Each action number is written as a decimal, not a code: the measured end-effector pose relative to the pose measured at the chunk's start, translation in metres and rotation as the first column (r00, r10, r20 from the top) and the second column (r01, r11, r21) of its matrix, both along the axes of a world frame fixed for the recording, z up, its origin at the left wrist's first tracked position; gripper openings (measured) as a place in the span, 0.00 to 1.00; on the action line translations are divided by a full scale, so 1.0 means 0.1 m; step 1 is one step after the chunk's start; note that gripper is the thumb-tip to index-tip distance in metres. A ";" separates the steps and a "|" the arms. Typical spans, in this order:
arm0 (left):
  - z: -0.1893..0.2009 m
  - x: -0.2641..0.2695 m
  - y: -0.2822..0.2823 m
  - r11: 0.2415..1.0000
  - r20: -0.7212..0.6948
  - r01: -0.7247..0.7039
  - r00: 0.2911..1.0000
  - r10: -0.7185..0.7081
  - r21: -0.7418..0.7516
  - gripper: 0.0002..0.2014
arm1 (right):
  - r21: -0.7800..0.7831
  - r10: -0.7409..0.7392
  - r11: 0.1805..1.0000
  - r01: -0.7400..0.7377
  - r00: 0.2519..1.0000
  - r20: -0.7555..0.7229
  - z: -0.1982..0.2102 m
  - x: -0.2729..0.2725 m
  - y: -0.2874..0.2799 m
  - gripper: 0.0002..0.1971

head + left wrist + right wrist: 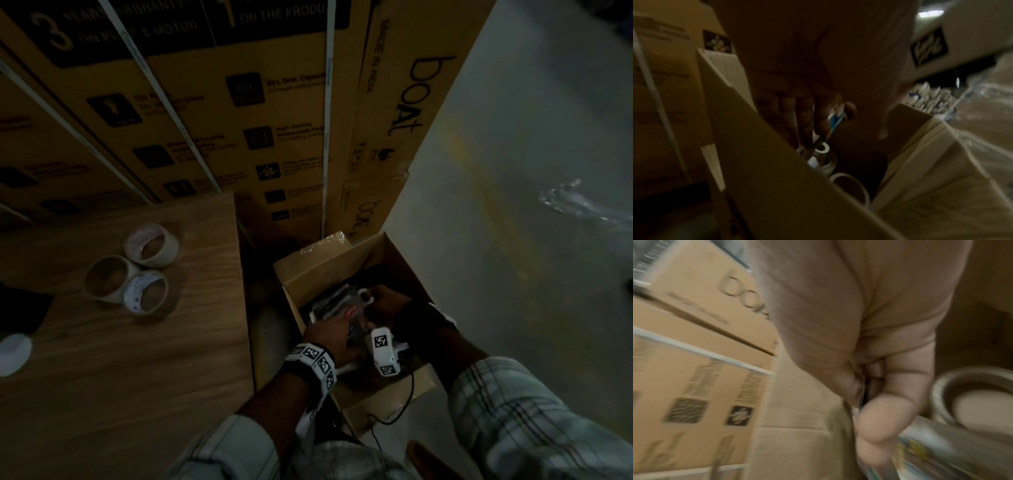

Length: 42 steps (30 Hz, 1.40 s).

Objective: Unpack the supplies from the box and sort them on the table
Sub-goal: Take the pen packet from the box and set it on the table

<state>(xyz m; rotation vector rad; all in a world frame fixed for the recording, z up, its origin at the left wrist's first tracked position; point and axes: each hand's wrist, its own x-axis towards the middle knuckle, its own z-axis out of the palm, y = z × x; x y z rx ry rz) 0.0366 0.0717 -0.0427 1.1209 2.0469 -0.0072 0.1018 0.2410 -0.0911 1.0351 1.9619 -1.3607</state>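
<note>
Against the wall of big printed brown cartons, I see the wood-grain surface to my left and the open brown cardboard box on the pale floor to my right. Three rolls of clear packing tape already sit clustered on the surface, so I judge the unpacking partly done; the box still holds supplies, so more trips remain.

Both of my hands are down inside the box. My left hand reaches in beside a glossy plastic-wrapped packet, its fingers curling round a thin colourful packet. My right hand is clenched round the edge of a shiny printed packet; whether both hands hold the same packet I cannot tell.

The head view alone shows the sorted rolls and the surface. The left wrist view shows what the head view hides: a roll of pale tape and small white ring-shaped pieces deep in the box. The right wrist view, blurred, adds a round silvery-rimmed roll just beside my fist.
</note>
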 end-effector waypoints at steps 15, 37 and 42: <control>0.92 -0.50 -0.12 0.876 -0.064 -0.256 0.949 0.308 0.409 0.12 | 0.104 0.061 0.994 -0.012 0.874 -0.483 1.40 -0.19 -0.03 0.09; 1.51 -0.59 -2.67 0.433 0.192 -0.447 0.835 0.515 0.783 0.11 | 0.739 0.651 0.673 0.004 0.471 -0.595 2.60 -0.52 -2.37 0.04; 1.50 -0.49 -3.48 0.342 0.220 -0.483 0.782 0.584 0.806 0.16 | 0.742 0.673 0.670 -0.016 0.434 -0.598 2.73 -0.51 -3.24 0.03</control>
